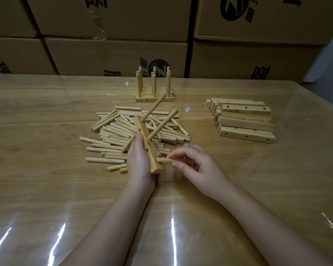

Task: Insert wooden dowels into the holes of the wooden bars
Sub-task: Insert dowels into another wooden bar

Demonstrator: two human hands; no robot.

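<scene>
two dowels stand in 1 wooden bar, left grip clamped round it; right grip pinches 3rd dowel, tip at bar's near end.

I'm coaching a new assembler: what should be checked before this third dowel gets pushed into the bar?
1. Grip: the left hand holds the pale drilled wooden bar: ok.
2. Pinch: the right hand pinches the round light-wood dowel: ok.
3. Dowel tip meets the bar's near end: ok.
4. Tip centred on a hole: cannot tell.
5. The two other dowels stand in the bar: ok.
</scene>
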